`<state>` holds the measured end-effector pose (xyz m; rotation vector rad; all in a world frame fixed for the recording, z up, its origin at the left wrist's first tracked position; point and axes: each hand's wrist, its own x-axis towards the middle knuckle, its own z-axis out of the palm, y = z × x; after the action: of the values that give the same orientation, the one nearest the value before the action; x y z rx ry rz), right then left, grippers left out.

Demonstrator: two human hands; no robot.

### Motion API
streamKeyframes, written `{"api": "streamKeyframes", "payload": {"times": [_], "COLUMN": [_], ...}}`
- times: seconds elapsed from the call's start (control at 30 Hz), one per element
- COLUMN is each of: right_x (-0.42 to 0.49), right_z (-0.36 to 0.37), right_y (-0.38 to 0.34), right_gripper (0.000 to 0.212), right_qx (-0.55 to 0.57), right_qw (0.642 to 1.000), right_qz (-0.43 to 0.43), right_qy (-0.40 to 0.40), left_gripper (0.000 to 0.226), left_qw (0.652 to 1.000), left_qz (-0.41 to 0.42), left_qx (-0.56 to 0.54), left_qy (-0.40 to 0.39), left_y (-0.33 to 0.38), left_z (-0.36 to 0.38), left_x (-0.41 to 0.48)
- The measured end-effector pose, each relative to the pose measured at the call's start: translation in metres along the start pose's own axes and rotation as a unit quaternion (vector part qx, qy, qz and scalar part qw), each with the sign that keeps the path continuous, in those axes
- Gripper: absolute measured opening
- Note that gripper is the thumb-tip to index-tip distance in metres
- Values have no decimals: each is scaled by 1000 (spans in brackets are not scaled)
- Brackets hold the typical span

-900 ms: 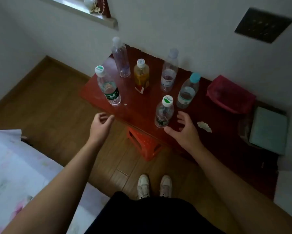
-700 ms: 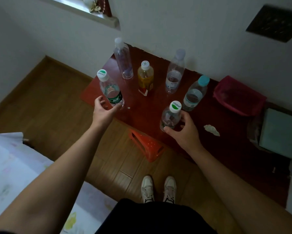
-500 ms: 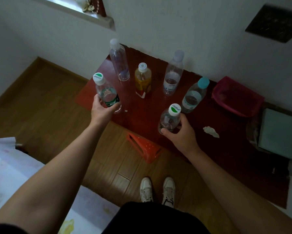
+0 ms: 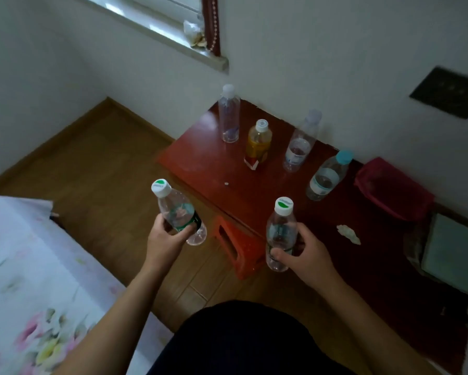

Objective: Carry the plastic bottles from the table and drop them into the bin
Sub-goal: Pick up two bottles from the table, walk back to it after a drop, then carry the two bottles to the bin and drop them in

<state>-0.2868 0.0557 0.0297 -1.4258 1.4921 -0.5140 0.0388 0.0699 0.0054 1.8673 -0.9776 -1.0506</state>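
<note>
Head view: left hand (image 4: 165, 239) curls round a clear green-labelled plastic bottle (image 4: 177, 209), right hand (image 4: 306, 253) round a matching bottle (image 4: 281, 231), both held off the red wooden table (image 4: 208, 163). Probably light, crushable; grip mid-body.

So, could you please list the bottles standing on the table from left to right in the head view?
In order: tall clear bottle → yellow bottle → white-label bottle → blue-cap bottle.

- The left hand (image 4: 164, 240) covers part of the label on the left bottle (image 4: 174, 209).
- The right hand (image 4: 306, 255) does the same on the right bottle (image 4: 281, 228).
</note>
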Motion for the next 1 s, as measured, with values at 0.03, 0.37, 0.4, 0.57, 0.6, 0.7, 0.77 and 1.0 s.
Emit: {"api": "streamKeyframes", "payload": {"times": [0.03,0.37,0.4,0.57,0.6,0.7,0.77,1.0], "right_x": [-4,-16,-17,-26,-28,-31,-29,-10], "right_z": [3,57,65,115,126,156,174,213], "right_y": [0,-8,-10,-24,-29,-45,-52,-69], "right_gripper": [53,51,51,55,54,53,59,57], "right_qx": [-3,-76,-91,-148,-153,-176,-188,-218], "right_qw": [1000,972,966,934,928,911,905,910], "right_qz": [-1,-57,-66,-121,-132,-156,-165,-143], "right_qy": [-18,-215,-232,-301,-313,-339,-344,-323], "left_gripper": [60,43,46,50,49,47,44,40], "left_qw": [1000,934,924,874,864,842,835,836], "left_qz": [-19,-202,-219,-271,-280,-293,-295,-308], "left_qx": [-6,-116,-114,-116,-122,-135,-142,-149], "left_qy": [20,272,292,387,401,433,442,428], "left_y": [-11,-96,-107,-143,-148,-164,-169,-190], "left_z": [-7,-26,-27,-38,-41,-53,-62,-100], "left_x": [-18,-211,-229,-306,-318,-343,-352,-324]}}
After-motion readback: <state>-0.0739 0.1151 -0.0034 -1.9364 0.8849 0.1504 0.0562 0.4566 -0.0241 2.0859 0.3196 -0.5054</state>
